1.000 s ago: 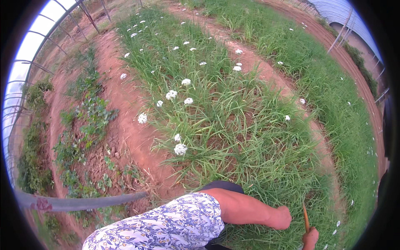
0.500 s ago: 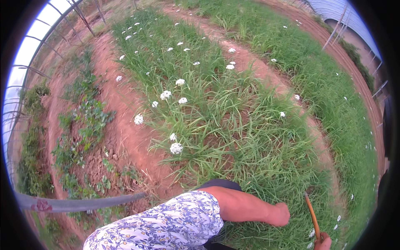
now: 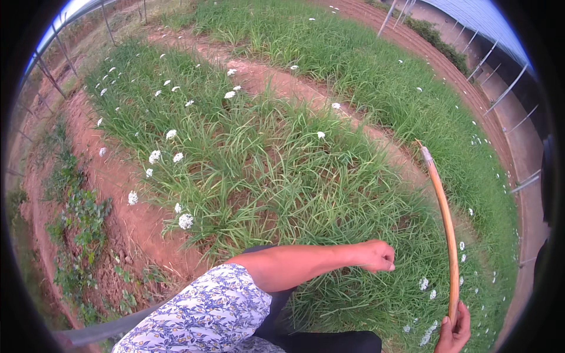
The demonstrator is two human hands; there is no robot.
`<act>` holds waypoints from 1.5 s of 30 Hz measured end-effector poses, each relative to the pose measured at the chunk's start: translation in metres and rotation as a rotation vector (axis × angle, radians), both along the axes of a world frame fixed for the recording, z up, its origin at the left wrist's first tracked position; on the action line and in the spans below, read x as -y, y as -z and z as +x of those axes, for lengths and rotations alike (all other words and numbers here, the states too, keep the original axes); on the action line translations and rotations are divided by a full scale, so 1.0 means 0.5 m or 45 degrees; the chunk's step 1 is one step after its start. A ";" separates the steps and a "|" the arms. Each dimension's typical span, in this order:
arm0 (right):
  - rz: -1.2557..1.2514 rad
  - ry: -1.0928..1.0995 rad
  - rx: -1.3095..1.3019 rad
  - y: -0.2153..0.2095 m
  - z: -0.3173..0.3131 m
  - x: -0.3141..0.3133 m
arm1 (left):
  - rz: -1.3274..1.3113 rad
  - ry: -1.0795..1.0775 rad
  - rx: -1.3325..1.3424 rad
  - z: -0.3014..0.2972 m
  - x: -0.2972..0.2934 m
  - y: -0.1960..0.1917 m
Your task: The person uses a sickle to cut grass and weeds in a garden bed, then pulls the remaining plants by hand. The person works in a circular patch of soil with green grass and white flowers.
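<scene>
Right hand (image 3: 454, 332) at near right edge, fingers wrapped round lower end of a long curved stick (image 3: 444, 223) that rises up and away over the grass (image 3: 276, 176). Left hand (image 3: 376, 256) loosely curled, fingertips pinched together, above grass blades. White flowers (image 3: 170, 156) scattered far left; bare red soil path (image 3: 118, 182) beside them.

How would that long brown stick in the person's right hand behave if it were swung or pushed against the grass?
The stick looks thin and gently curved, so it probably flexes a little rather than staying rigid. The right hand holds it up by its lower end alone, which suggests it is light. Its smooth surface might slip in a loose grip.
</scene>
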State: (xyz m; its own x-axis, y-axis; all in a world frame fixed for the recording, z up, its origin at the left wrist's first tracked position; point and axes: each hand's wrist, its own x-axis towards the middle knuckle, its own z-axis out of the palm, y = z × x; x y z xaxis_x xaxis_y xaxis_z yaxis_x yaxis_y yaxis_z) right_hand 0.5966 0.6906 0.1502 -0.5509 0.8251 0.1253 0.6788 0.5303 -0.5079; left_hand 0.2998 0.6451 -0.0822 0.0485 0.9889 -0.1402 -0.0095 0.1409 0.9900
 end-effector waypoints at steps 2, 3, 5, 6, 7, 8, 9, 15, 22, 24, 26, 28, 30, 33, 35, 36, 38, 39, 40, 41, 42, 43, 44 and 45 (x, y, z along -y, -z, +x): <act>0.052 -0.054 -0.006 0.004 -0.016 0.032 | -0.045 -0.039 0.348 -0.028 -0.012 -0.012; 0.066 -0.085 -0.018 0.012 -0.015 0.042 | -0.012 -0.060 0.535 -0.038 -0.014 -0.016; 0.272 -0.155 -0.264 0.064 -0.059 0.071 | 0.203 0.029 0.919 -0.066 0.002 -0.016; 0.299 -0.251 -0.170 0.075 -0.069 0.078 | 0.339 0.049 1.027 -0.078 0.017 -0.018; 0.334 -0.353 -0.053 0.079 -0.075 0.081 | 0.391 0.042 1.174 -0.085 0.024 -0.033; 0.416 -0.446 0.021 0.095 -0.073 0.071 | 0.391 -0.034 1.269 -0.086 0.028 -0.050; 0.441 -0.455 0.042 0.114 -0.077 0.067 | 0.380 -0.121 1.357 -0.089 0.032 -0.056; 0.534 -0.331 0.389 0.196 -0.136 0.077 | 0.192 -0.403 1.294 -0.114 0.025 -0.022; 0.243 -0.336 0.275 0.343 -0.168 -0.024 | -0.002 -0.337 1.010 -0.039 0.011 -0.004; 0.015 -0.353 0.120 0.362 -0.174 -0.031 | -0.110 -0.202 0.827 -0.017 0.011 0.000; -0.138 -0.417 0.106 0.380 -0.178 -0.042 | -0.179 -0.061 0.532 -0.001 0.011 0.014; -0.389 -0.395 0.105 0.381 -0.179 -0.055 | -0.229 0.063 0.338 0.008 0.007 0.020; -0.452 -0.303 0.074 0.380 -0.172 -0.062 | -0.256 0.000 0.350 0.006 0.008 0.014; -0.395 -0.177 0.115 0.390 -0.150 -0.082 | -0.262 -0.204 0.448 -0.024 0.005 0.002; -0.309 -0.128 0.121 0.397 -0.130 -0.086 | -0.220 -0.425 0.594 -0.051 -0.005 0.004; -0.275 -0.112 0.119 0.397 -0.119 -0.089 | -0.157 -0.537 0.657 -0.064 -0.009 0.005; -0.214 -0.076 0.089 0.396 -0.101 -0.090 | -0.035 -0.723 0.744 -0.100 -0.014 0.020; -0.193 -0.090 0.090 0.398 -0.097 -0.091 | 0.021 -0.810 0.780 -0.118 -0.015 0.023; -0.172 -0.103 0.089 0.400 -0.095 -0.091 | 0.077 -0.952 0.798 -0.133 -0.015 0.028; -0.149 -0.111 0.092 0.400 -0.090 -0.090 | 0.140 -1.041 0.863 -0.148 -0.016 0.025; -0.142 -0.102 0.086 0.400 -0.088 -0.088 | 0.136 -1.118 0.881 -0.162 -0.018 0.023; -0.102 -0.103 0.101 0.402 -0.083 -0.087 | 0.131 -1.193 0.897 -0.175 -0.020 0.021; -0.066 -0.113 0.107 0.406 -0.083 -0.088 | 0.157 -1.209 0.892 -0.188 -0.016 0.019; -0.031 -0.121 0.113 0.410 -0.083 -0.088 | 0.182 -1.224 0.887 -0.200 -0.013 0.018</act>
State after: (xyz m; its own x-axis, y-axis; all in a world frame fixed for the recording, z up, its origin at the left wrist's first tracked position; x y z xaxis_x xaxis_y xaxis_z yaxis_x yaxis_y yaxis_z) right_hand 0.5551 0.7345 -0.0546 -0.6348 0.7708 0.0531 0.6688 0.5826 -0.4617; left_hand 0.2000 0.6518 -0.0911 -0.6980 0.6660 -0.2630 -0.5912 -0.3288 0.7365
